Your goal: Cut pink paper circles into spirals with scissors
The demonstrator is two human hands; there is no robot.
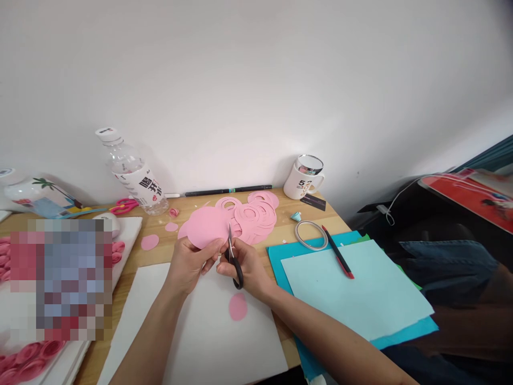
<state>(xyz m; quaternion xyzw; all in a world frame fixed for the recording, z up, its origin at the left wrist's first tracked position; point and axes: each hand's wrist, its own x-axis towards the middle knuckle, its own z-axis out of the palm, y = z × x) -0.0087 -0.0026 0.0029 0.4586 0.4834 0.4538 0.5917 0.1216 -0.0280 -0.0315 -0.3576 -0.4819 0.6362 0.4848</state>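
My left hand (195, 262) pinches the lower edge of a pink paper circle (208, 225). In my right hand (246, 267) is a pair of scissors with black handles (238, 274), its blade tips pointing up along the circle's right edge. Both hands meet close together above a white sheet (208, 334). On that sheet lies a small pink paper disc (238, 307), just below the scissors. Behind the hands, a heap of pink paper spirals (256, 215) is spread on the wooden table.
Left stand a water bottle (136, 176), pink scissors (123, 206) and white boards (126, 240) bearing pink paper roses (36, 361). To the right are a mug (301, 182), a tape roll (297, 235), a black-and-red pen (339, 254) and blue paper sheets (360, 299). A wall rises behind.
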